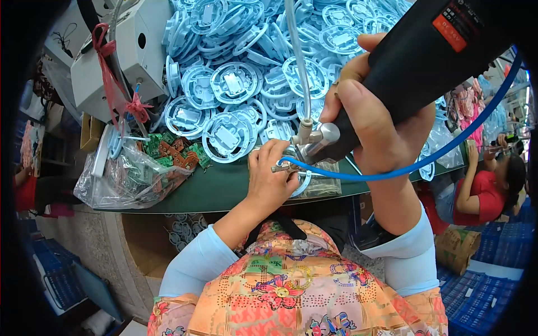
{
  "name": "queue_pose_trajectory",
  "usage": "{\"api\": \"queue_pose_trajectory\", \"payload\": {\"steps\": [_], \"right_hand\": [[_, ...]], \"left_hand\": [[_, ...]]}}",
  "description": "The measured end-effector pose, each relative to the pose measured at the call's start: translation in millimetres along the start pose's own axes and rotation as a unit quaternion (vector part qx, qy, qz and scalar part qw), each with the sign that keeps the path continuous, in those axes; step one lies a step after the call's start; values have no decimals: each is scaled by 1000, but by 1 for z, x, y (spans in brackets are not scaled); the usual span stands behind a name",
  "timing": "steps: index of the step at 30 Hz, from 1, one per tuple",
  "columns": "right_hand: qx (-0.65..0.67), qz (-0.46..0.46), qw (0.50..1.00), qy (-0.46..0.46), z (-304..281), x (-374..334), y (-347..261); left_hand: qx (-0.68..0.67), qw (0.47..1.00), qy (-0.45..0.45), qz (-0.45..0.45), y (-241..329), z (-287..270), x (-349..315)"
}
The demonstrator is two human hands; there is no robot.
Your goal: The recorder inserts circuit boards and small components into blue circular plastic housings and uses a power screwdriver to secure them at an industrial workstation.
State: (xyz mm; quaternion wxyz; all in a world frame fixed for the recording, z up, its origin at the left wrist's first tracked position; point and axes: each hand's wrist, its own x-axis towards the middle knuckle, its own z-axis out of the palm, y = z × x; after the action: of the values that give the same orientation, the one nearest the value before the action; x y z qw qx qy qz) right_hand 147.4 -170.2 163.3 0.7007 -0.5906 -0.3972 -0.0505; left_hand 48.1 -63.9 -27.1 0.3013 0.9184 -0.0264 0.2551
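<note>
My right hand (pixel 386 126) is wrapped round a thick black electric screwdriver (pixel 412 61), tilted with its metal head down and to the left. A blue air hose (pixel 358 177) and a clear tube (pixel 300 61) join that metal head. Just below it, at the table edge, my left hand (pixel 270 178) is closed, its fingers beside the head. They grip a light-blue round plastic part (pixel 303 185), of which only a curved rim shows. The screwdriver's head and my fingers hide the bit's tip and most of this part.
A large heap of light-blue ring-shaped housings (pixel 235 81) covers the far table. On the left lie green and brown circuit boards (pixel 174 151), a clear plastic bag (pixel 134 182) and a white metal machine (pixel 143 42). A co-worker in red (pixel 482 196) sits at the right.
</note>
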Motion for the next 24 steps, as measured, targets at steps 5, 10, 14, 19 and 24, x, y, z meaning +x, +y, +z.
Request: {"api": "queue_pose_trajectory", "payload": {"steps": [5,10,14,19,24], "right_hand": [[-12,-15,1000,-4,1,-1,2],[18,-9,1000,-1,-1,-1,3],[-12,-19,1000,2,2,-2,1],[-23,-23,999,1,2,-2,3],[-16,-19,1000,2,3,-4,6]], "left_hand": [[-6,1000,8,9,0,-1,2],[-7,1000,29,-5,3,-2,5],[-8,1000,20,-1,3,-3,5],[-10,1000,19,-7,2,-2,5],[0,1000,13,-3,2,-4,5]]}}
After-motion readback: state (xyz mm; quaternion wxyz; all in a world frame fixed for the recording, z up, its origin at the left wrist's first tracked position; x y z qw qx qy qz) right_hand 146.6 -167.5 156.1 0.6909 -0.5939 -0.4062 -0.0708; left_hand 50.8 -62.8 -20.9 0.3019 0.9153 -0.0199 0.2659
